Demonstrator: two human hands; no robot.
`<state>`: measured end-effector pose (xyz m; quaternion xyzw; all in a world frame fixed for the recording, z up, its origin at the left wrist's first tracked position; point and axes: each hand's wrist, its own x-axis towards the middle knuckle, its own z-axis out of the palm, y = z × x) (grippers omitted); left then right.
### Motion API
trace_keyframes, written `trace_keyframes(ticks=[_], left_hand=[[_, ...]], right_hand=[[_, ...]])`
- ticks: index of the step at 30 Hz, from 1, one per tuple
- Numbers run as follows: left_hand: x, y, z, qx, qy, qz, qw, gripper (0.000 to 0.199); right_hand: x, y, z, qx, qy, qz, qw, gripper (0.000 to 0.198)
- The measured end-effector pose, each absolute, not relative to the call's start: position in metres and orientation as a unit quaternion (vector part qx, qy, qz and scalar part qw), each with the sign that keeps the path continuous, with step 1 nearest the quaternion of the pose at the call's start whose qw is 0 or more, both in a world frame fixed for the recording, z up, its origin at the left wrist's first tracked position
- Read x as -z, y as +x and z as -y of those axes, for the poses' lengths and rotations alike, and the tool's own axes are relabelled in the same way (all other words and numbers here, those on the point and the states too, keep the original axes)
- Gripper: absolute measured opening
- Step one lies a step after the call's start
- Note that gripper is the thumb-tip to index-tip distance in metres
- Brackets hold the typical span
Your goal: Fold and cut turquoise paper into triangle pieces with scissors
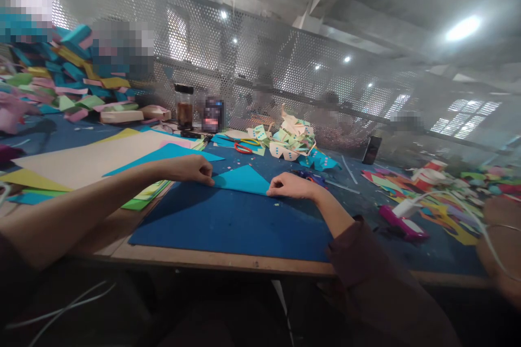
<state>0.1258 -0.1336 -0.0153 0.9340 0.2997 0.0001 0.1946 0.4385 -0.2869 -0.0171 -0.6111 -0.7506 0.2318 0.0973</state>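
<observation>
A blue sheet of paper [243, 180], folded into a triangle, lies on the dark blue mat [236, 225] with its peak pointing away from me. At its left corner my left hand [194, 169] is closed, fingertips pressed on the paper. My right hand [292, 185] pinches the right corner, thumb and fingers together. Left of the triangle, partly behind my left forearm, is another blue sheet [163, 155] on top of a pile of large beige [89, 158], yellow and green sheets.
Scissors with red handles [243, 148] lie behind the triangle, near a heap of cut paper pieces [291, 138]. A lidded jar [184, 108] stands at the back. To the right are a magenta device [402, 223] with a white cable and colourful scraps. A person's arm [500, 238] shows far right.
</observation>
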Motion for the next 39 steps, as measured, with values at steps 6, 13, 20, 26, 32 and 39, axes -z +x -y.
trace_keyframes(ticks=[6,13,20,26,32,39], left_hand=[[0.015,0.125,0.132,0.001,0.934,-0.301,0.194,0.040],[0.011,0.123,0.135,0.006,0.930,-0.306,0.203,0.038],[0.009,0.121,0.134,0.014,0.929,-0.307,0.208,0.038],[0.008,0.120,0.135,0.018,0.929,-0.309,0.203,0.038],[0.005,0.121,0.137,0.017,0.927,-0.316,0.204,0.037],[0.010,0.118,0.128,0.016,0.931,-0.308,0.194,0.038]], right_hand=[[0.015,0.441,0.287,-0.227,-0.614,0.752,0.083,0.034],[0.015,0.445,0.286,-0.232,-0.616,0.749,0.073,0.035],[0.012,0.445,0.288,-0.235,-0.622,0.744,0.066,0.032],[0.012,0.446,0.288,-0.238,-0.624,0.742,0.062,0.030],[0.012,0.447,0.289,-0.234,-0.625,0.743,0.059,0.031],[0.008,0.448,0.291,-0.240,-0.626,0.740,0.045,0.032]])
